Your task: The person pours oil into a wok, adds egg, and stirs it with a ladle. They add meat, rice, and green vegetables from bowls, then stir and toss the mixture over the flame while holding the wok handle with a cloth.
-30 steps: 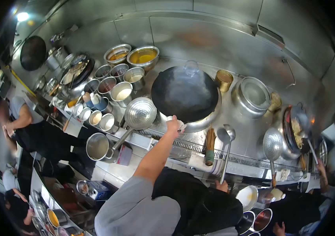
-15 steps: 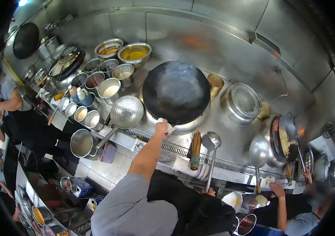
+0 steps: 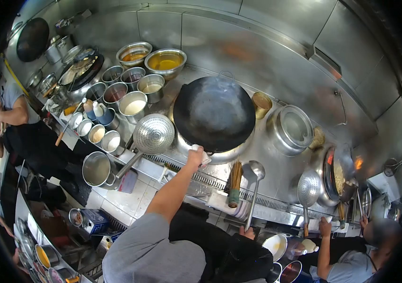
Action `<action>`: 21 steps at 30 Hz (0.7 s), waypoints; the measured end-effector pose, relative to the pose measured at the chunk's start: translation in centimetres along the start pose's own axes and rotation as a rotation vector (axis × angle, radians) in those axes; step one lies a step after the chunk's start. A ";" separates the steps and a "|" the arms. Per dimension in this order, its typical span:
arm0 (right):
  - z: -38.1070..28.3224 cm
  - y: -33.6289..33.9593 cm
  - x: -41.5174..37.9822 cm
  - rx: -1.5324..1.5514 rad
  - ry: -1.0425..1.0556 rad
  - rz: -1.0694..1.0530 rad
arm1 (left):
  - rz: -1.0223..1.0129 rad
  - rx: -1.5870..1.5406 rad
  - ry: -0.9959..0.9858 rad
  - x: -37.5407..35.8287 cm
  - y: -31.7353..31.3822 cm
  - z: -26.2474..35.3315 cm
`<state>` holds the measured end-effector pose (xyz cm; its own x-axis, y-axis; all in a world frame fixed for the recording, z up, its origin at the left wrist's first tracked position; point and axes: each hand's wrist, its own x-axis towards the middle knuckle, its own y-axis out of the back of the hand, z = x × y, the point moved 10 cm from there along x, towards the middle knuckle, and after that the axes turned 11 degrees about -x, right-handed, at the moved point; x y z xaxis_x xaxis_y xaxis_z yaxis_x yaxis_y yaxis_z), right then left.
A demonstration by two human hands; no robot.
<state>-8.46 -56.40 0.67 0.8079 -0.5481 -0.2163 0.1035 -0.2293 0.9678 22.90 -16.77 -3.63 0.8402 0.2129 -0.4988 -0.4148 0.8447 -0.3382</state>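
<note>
My left hand point(image 3: 195, 158) is closed on a folded white cloth point(image 3: 205, 159), which it presses to the near rim of a large black wok point(image 3: 214, 113). The wok sits on a round stove ring, and pale smoke hangs over its bowl. Low in the view, my right hand point(image 3: 247, 231) grips the end of a ladle point(image 3: 255, 193), whose bowl points away over the stove edge. Between the two hands lies a bamboo wok brush point(image 3: 234, 186) with a green-bound grip. To the left, a perforated strainer point(image 3: 154, 134) rests across a pot point(image 3: 98, 170).
Sauce pots point(image 3: 133, 106) and oil bowls point(image 3: 165, 62) crowd the left back. A lidded steel pot point(image 3: 291, 129) stands right of the wok. At far right a co-worker's hand point(image 3: 324, 227) is near a second strainer point(image 3: 309, 188); flame shows by another wok point(image 3: 337, 174).
The view has shifted slightly. My hands keep their holds on the cloth and the ladle. The right-hand co-worker's arm is now more upright, with the hand moved a little left.
</note>
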 end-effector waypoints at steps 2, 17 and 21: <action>-0.8 0.4 -0.1 0.060 0.071 0.061 | -0.028 -0.030 0.015 -1.9 0.2 0.6; -4.2 -0.4 -2.1 0.313 -0.117 0.119 | -0.339 -0.591 0.358 -7.8 14.1 5.2; -4.8 -1.4 -2.6 0.225 -0.126 0.096 | -0.244 -0.465 0.273 -6.7 15.5 7.3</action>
<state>-7.91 -50.76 0.53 0.7275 -0.6689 -0.1528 -0.1129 -0.3363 0.9350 13.39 -1.57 0.29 0.8358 -0.1469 -0.5291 -0.3822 0.5361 -0.7527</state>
